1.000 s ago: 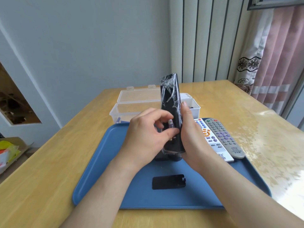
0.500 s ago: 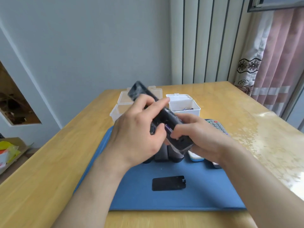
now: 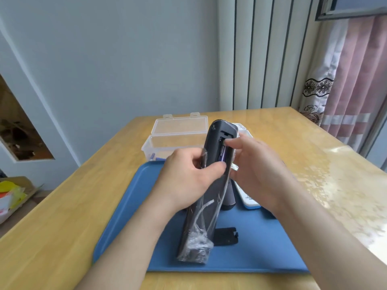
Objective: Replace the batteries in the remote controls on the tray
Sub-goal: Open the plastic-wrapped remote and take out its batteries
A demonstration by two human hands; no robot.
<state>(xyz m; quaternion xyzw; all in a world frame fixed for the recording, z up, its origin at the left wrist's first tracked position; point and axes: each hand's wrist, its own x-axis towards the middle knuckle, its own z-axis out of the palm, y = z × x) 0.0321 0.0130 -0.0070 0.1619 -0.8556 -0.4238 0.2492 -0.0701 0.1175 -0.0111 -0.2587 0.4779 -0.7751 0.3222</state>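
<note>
Above the blue tray [image 3: 134, 206] I hold a long black remote [image 3: 209, 197] wrapped in clear film, back side up, its far end raised. My left hand [image 3: 188, 176] grips its middle, thumb on the open battery bay. A purple battery [image 3: 223, 154] lies in that bay. My right hand [image 3: 253, 166] steadies the remote's right edge, a fingertip pressing the battery's far end. The black battery cover [image 3: 226, 236] lies flat on the tray. Another dark remote [image 3: 229, 197] and a white remote [image 3: 250, 200] show partly behind my hands.
A clear plastic box [image 3: 178, 141] with its lid open stands behind the tray; blue items lie in its near left corner. The wooden table [image 3: 314, 155] runs right toward a pink curtain [image 3: 354, 84]. A cardboard box [image 3: 14, 193] sits on the floor, left.
The remote has swung from upright, through a tilt to the left, to lying lengthwise toward me with the battery bay facing up. My right fingertip now presses on the battery.
</note>
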